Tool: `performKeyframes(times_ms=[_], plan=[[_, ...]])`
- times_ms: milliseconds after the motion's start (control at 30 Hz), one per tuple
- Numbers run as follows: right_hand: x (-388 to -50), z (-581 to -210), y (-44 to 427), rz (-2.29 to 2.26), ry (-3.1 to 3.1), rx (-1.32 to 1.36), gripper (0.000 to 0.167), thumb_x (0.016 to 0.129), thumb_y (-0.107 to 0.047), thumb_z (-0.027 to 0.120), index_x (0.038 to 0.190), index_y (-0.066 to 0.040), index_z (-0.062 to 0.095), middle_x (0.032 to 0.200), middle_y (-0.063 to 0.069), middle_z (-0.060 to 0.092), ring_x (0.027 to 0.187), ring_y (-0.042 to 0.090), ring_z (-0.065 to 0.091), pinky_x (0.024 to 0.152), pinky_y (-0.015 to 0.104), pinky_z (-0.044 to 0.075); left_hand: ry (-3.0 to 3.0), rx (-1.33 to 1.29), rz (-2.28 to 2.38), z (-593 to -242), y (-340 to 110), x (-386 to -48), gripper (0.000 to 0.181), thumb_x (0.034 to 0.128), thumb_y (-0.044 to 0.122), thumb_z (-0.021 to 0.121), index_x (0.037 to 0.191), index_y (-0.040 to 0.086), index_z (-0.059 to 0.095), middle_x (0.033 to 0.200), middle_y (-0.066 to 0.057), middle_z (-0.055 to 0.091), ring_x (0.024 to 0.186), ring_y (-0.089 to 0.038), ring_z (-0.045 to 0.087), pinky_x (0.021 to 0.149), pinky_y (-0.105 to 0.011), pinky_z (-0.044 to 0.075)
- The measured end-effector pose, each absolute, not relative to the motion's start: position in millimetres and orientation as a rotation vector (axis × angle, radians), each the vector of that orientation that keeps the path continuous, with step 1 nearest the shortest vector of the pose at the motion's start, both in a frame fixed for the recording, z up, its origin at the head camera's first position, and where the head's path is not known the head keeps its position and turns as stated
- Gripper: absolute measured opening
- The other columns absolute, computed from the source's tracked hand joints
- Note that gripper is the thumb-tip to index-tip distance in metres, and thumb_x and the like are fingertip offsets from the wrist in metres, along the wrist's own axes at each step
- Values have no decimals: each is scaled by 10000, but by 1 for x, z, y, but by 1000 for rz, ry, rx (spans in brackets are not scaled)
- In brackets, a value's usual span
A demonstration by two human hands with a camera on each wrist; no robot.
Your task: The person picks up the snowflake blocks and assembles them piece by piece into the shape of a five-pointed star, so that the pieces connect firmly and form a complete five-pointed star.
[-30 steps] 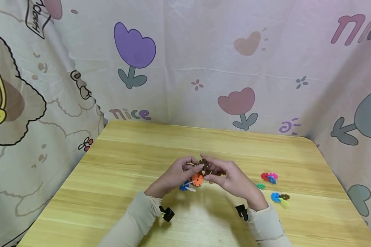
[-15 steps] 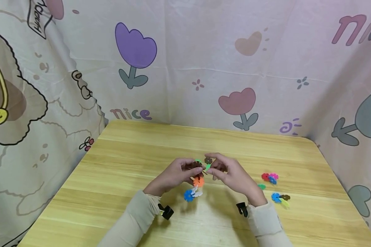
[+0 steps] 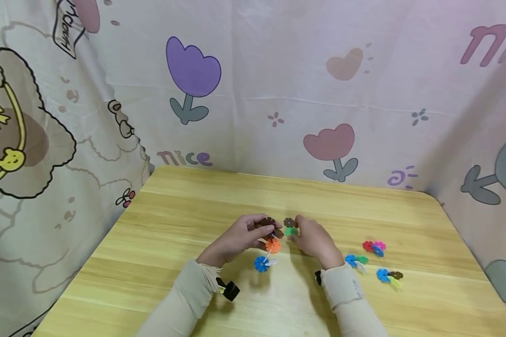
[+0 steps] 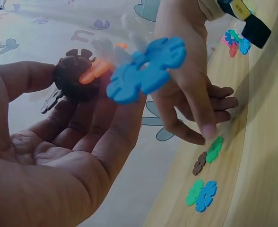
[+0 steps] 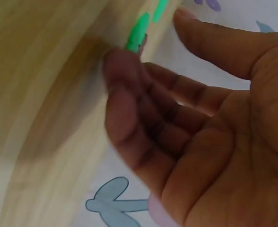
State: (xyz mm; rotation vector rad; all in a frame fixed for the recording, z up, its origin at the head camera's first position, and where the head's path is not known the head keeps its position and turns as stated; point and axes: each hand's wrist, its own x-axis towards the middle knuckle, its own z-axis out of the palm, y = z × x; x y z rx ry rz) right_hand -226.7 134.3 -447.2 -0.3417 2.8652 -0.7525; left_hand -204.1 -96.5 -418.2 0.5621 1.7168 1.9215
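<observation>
My left hand (image 3: 243,238) pinches a brown notched plastic disc (image 4: 68,78) between thumb and fingers. Linked to it is a chain with an orange disc (image 3: 272,245), white discs and a blue disc (image 3: 262,264), which hangs above the table. Apart from that chain, my right hand (image 3: 316,239) reaches down beside a joined green disc (image 3: 291,231) and brown disc (image 3: 288,222). Its index fingertip is close to the green disc in the left wrist view; whether it touches cannot be told. The right wrist view shows its thumb well apart from bent fingers.
A joined light-green and blue disc pair (image 4: 206,196) lies near the green and brown pair. To the right on the wooden table (image 3: 152,281) are a red-pink-blue cluster (image 3: 368,245), a blue-green-white cluster (image 3: 350,260) and a blue-brown-yellow cluster (image 3: 383,275). A printed curtain hangs behind.
My right hand has left the chain and moved right and down toward the green and brown discs. The chain's blue end hangs lower than a second ago. The view has shifted slightly.
</observation>
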Motion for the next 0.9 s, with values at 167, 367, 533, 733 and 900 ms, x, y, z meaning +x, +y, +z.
performKeyframes(times_ms=[167,367,533,733,900], plan=[[-230,-453,129,-548,2936,-319,335,902,-181,815,1147,-24,649,949,146,698,772,282,652,638,457,541,1711,563,1927,-417,-94,-203,325,1073,131,582,1313,-89,582,1183,-137,696,1107,-278,672,843,-357,610],[-232,-456,128,-576,2911,-353,240,898,-116,797,1031,-22,620,810,81,605,694,251,575,603,418,488,1734,569,1926,-416,-92,-202,321,1048,120,625,1307,-68,592,1207,-137,688,1155,-341,651,842,-342,605],[-233,-458,132,-723,2786,-350,266,894,-121,819,990,-37,586,823,63,573,729,239,548,659,398,488,1755,566,1934,-415,-93,-203,388,1071,144,591,1401,-52,537,1246,-147,660,1189,-352,619,858,-340,596],[-230,-457,137,-836,2704,-382,276,881,-101,833,985,-50,583,851,49,583,764,220,546,691,386,498,1798,522,1923,-415,-93,-203,384,1071,173,596,1386,-46,566,1244,-125,671,1118,-247,634,849,-320,587],[-226,-454,141,-926,2663,-492,185,915,-35,772,914,-64,589,774,33,558,696,185,511,630,333,447,1814,508,1931,-420,-95,-205,367,1066,189,609,1352,-40,582,1214,-123,652,1047,-204,635,878,-365,594]])
